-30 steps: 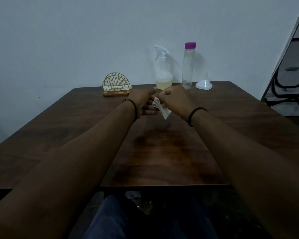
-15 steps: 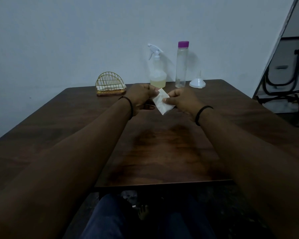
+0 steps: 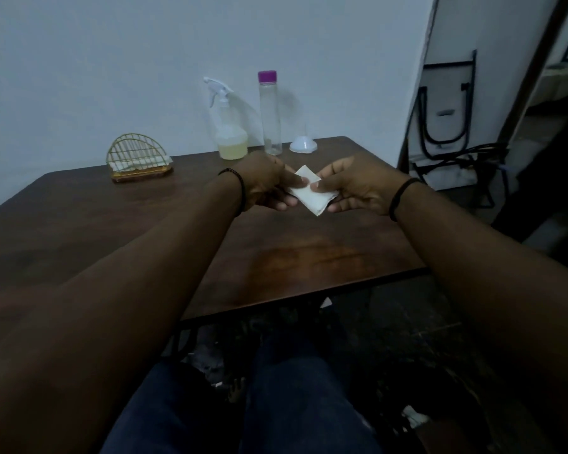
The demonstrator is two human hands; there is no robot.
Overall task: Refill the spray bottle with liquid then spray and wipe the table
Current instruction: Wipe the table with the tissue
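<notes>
The person sits at a dark wooden tabletop (image 3: 145, 224) with both bare forearms stretched out over it, a thin black band on each wrist. Between the two hands, held up off the wood, is a small folded white tissue (image 3: 312, 195). The left hand (image 3: 265, 183) has its fingers (image 3: 294, 182) curled in and pinching the tissue's left edge, thumb on top; the right hand (image 3: 354, 186) pinches the opposite side, its thumb pressed down on the upper face and the other fingers tucked beneath. Beyond the tissue, along the tabletop's far edge against the pale wall, stands the spray bottle (image 3: 228, 126), clear, with a white trigger head and a shallow layer of yellowish liquid at the bottom. Just to the right of the spray bottle rises a tall, slim clear bottle (image 3: 269, 114) with a purple cap, upright and apart from it. Further right of that sits a small white funnel (image 3: 303, 145), wide mouth down on the wood, spout pointing up. Well to the left of the spray bottle, a gold wire napkin holder (image 3: 138, 158) shaped like a half circle stands on the tabletop with white napkins lying in it. Off to the right of the tabletop, a black folding frame (image 3: 446, 103) leans in a doorway.
</notes>
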